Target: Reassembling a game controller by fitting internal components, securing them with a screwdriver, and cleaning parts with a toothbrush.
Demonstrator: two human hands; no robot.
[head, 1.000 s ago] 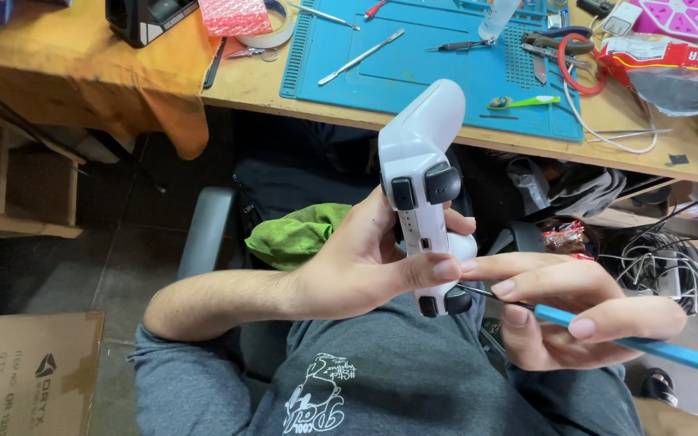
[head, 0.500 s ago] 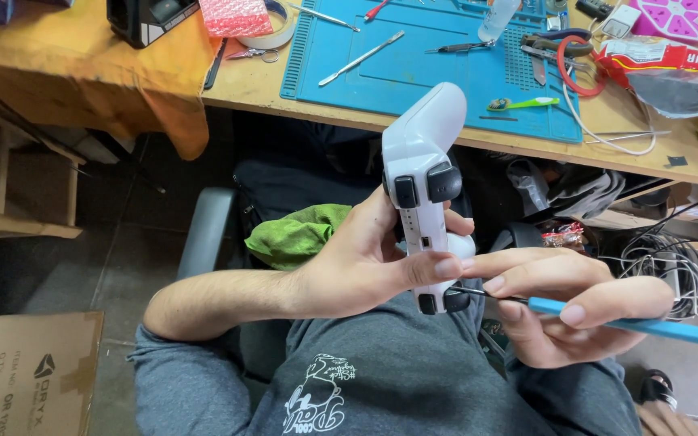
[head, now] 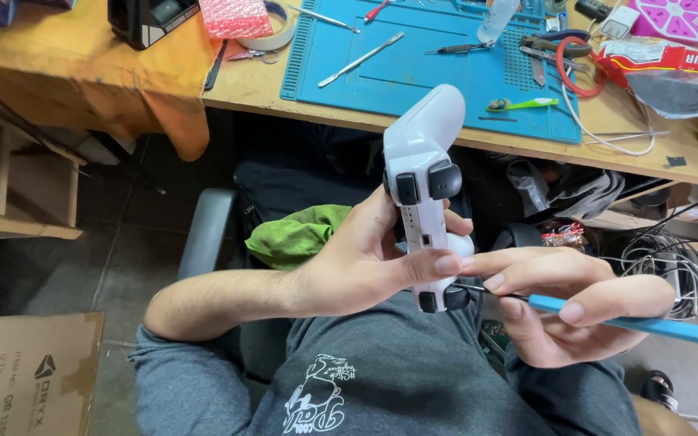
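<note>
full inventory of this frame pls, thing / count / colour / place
controller: 1, white with black triggers, upright in left hand
screwdriver: 1, blue handle, in right hand, tip at controller's lower end
mat: 1, blue, on desk
desk: 1, wood, top of view
spudger: 1, metal, on mat
tape roll: 1, pale, left of mat
bubble wrap: 1, pink, by tape roll
cloth: 1, green, on chair
box: 1, brown cardboard, bottom left
cables: tangle, black and white, under desk at right
left hand: 1, grips controller
right hand: 1, holds screwdriver
</note>
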